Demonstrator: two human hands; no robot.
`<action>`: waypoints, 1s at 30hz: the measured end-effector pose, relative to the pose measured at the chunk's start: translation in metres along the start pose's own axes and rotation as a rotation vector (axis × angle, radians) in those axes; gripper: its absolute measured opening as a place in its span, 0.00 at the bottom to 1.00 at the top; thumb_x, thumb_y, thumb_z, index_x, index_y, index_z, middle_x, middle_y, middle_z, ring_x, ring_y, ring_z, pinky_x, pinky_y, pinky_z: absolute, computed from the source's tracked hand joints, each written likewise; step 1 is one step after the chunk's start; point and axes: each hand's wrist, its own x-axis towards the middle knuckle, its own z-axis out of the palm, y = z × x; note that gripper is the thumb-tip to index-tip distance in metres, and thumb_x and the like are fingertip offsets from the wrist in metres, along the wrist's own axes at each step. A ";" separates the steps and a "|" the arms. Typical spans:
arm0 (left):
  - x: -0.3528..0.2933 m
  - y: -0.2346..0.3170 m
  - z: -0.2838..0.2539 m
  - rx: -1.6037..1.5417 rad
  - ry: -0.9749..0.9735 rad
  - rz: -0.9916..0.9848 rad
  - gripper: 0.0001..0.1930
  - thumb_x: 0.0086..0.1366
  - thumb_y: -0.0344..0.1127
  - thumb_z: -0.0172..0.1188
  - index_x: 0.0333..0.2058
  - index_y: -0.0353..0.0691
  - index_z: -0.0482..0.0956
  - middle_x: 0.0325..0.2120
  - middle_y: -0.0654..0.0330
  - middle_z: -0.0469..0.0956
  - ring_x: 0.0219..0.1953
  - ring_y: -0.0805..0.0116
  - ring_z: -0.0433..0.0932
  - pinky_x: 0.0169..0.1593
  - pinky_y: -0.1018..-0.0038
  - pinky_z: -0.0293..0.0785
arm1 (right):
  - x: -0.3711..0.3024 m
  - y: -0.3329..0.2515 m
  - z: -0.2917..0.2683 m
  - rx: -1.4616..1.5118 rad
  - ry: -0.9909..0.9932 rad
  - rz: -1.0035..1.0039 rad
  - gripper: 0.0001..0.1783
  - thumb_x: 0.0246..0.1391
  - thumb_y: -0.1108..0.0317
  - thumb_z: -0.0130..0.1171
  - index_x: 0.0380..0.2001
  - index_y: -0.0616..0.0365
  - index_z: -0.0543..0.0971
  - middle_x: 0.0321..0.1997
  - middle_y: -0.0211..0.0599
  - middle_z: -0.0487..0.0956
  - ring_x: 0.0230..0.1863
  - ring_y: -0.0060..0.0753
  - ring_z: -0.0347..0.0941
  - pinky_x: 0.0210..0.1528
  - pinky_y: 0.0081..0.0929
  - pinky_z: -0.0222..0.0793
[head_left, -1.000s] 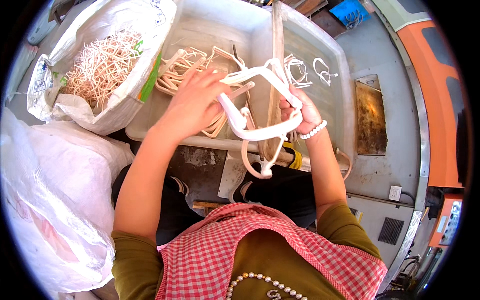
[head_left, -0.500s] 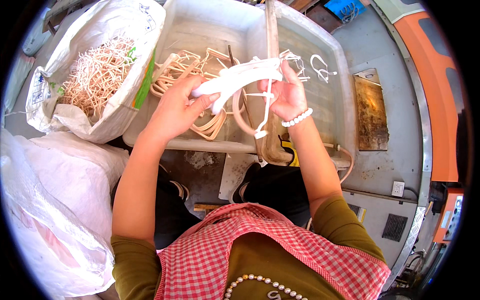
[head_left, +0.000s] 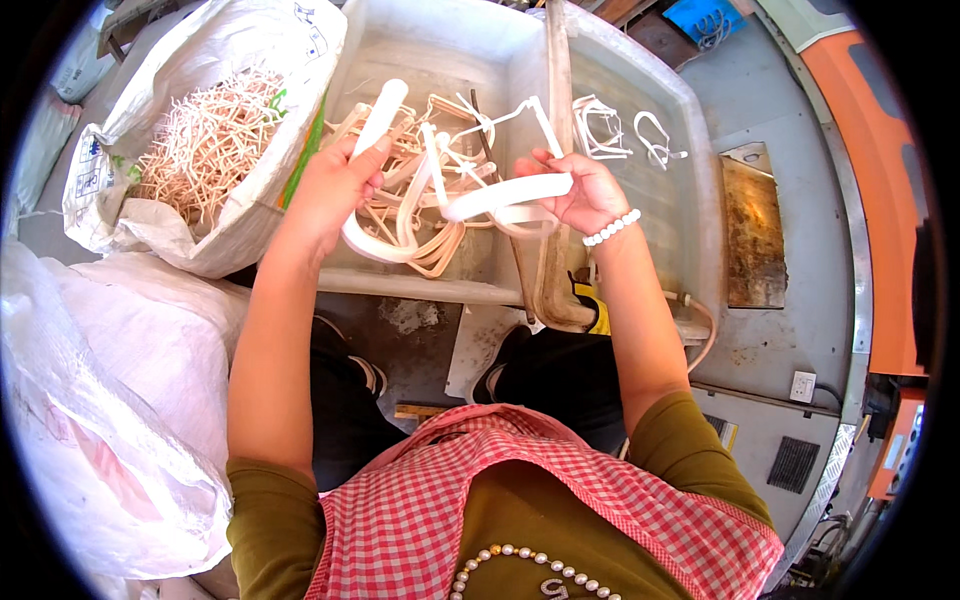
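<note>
Over the left basin I hold white moulded plastic parts apart in my two hands. My left hand [head_left: 340,190] is closed around a white curved plastic piece [head_left: 381,118], its rounded end sticking up past my thumb. My right hand [head_left: 585,195] grips the end of another white curved plastic piece [head_left: 505,195]. Thin white plastic runners [head_left: 543,125] stand up near my right fingers; where they join is hard to tell. Beneath lies a tangle of beige curved plastic pieces [head_left: 430,255] in the left basin [head_left: 420,288].
At left, a white woven sack [head_left: 285,45] holds many thin beige plastic scraps [head_left: 200,150]. White plastic frames [head_left: 600,130] lie in the right basin [head_left: 690,130], past a divider [head_left: 560,60]. Plastic-wrapped bundles [head_left: 140,340] stand lower left; an orange machine [head_left: 865,200] is at far right.
My hands have moved apart. The white pieces, bunched together between them before, are now spread, one in each hand. The view has shifted slightly.
</note>
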 end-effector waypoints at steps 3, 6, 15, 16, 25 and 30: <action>0.001 0.001 0.003 -0.173 0.046 -0.073 0.09 0.65 0.41 0.57 0.28 0.45 0.71 0.19 0.72 0.67 0.18 0.83 0.62 0.22 0.85 0.60 | -0.006 -0.002 0.003 -0.006 -0.102 -0.070 0.20 0.51 0.72 0.52 0.48 0.67 0.71 0.38 0.44 0.77 0.33 0.31 0.74 0.42 0.26 0.74; 0.005 -0.008 0.008 -0.287 0.118 -0.101 0.09 0.65 0.41 0.56 0.30 0.45 0.70 0.17 0.72 0.66 0.17 0.84 0.61 0.19 0.86 0.58 | -0.023 -0.002 0.020 -0.094 -0.276 -0.087 0.22 0.52 0.67 0.51 0.50 0.65 0.70 0.36 0.38 0.78 0.29 0.26 0.72 0.35 0.21 0.71; 0.000 -0.016 0.009 -0.736 -0.095 -0.288 0.07 0.66 0.39 0.54 0.35 0.43 0.71 0.19 0.71 0.66 0.17 0.84 0.61 0.18 0.86 0.60 | -0.043 0.017 0.035 -0.473 -0.122 -0.181 0.19 0.53 0.70 0.50 0.49 0.63 0.70 0.27 0.35 0.77 0.20 0.25 0.69 0.24 0.21 0.65; -0.002 -0.016 0.015 -0.757 -0.102 -0.310 0.07 0.66 0.38 0.54 0.35 0.42 0.71 0.19 0.70 0.67 0.17 0.83 0.61 0.18 0.86 0.59 | -0.042 0.024 0.038 -0.472 -0.108 -0.181 0.19 0.53 0.70 0.50 0.49 0.63 0.70 0.27 0.36 0.77 0.21 0.25 0.69 0.24 0.21 0.65; -0.004 -0.001 -0.017 -1.136 -0.286 -0.255 0.14 0.67 0.42 0.53 0.40 0.35 0.72 0.21 0.68 0.69 0.15 0.86 0.60 0.14 0.90 0.54 | -0.026 0.026 0.019 -0.445 -0.001 -0.191 0.16 0.53 0.73 0.51 0.46 0.61 0.67 0.31 0.42 0.79 0.26 0.30 0.76 0.29 0.23 0.71; -0.017 0.013 -0.023 -0.932 -0.294 -0.189 0.13 0.68 0.40 0.51 0.41 0.35 0.72 0.20 0.68 0.69 0.15 0.87 0.59 0.14 0.89 0.54 | -0.012 0.031 0.003 -0.343 0.092 -0.242 0.17 0.53 0.75 0.50 0.47 0.63 0.66 0.36 0.48 0.80 0.32 0.33 0.79 0.30 0.24 0.72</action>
